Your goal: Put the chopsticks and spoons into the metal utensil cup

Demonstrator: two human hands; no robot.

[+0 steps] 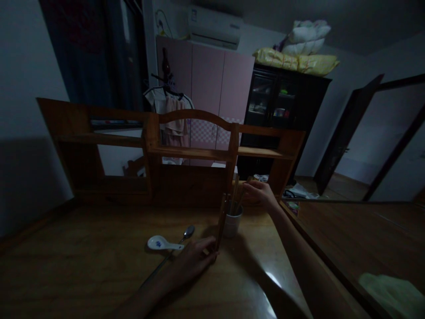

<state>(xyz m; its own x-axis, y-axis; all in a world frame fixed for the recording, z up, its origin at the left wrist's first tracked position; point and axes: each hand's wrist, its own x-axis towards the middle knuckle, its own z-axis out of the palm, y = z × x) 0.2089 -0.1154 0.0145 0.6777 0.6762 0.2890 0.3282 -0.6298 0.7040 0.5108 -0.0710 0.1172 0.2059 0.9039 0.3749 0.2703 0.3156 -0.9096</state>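
My left hand (199, 257), low over the table, is closed around the lower end of brown chopsticks (222, 219), which stand nearly upright beside a white cup (231, 225). Several light wooden sticks (235, 192) rise out of this cup. Above its right side, my right hand (260, 192) pinches the upper part of a wooden utensil (241, 197) whose lower end is inside the cup; its kind is hard to make out in the dim light. To the left lie a white ceramic spoon (161, 243) with a blue motif and a long-handled metal spoon (188, 231), partly hidden by my left arm.
A wooden shelf rack (189, 154) rises along the table's back edge, close behind the cup. The wooden table (83, 248) ends at a raised edge on the right. A pale cloth (392, 290) lies at the lower right.
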